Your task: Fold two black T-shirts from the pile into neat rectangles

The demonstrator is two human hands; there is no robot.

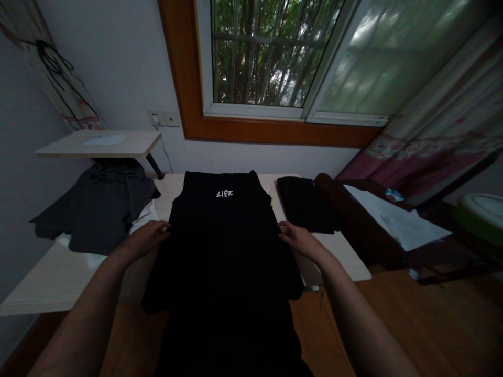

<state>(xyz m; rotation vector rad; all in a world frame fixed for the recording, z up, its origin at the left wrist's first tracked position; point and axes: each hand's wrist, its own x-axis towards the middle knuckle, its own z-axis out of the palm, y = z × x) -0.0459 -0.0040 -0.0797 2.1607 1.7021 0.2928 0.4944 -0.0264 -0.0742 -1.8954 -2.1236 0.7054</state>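
Note:
A black T-shirt (223, 235) lies spread over the table, with white lettering upside down near its far edge. Its near part hangs past the table's front edge and merges with dark fabric below. My left hand (147, 240) pinches the shirt's left side at mid-length. On the opposite side, the fingers of my right hand (301, 241) are closed on the shirt's right edge. A bit of yellow shows beside that edge, too small to name. To the right lies a folded black garment (304, 201).
Dark grey clothing (106, 204) is heaped at the left, over white cloth, partly under a raised shelf (98, 144). The pale table (47, 280) stands below a window. Right of it, a brown seat-like piece (365, 235) bears paper sheets (396, 217).

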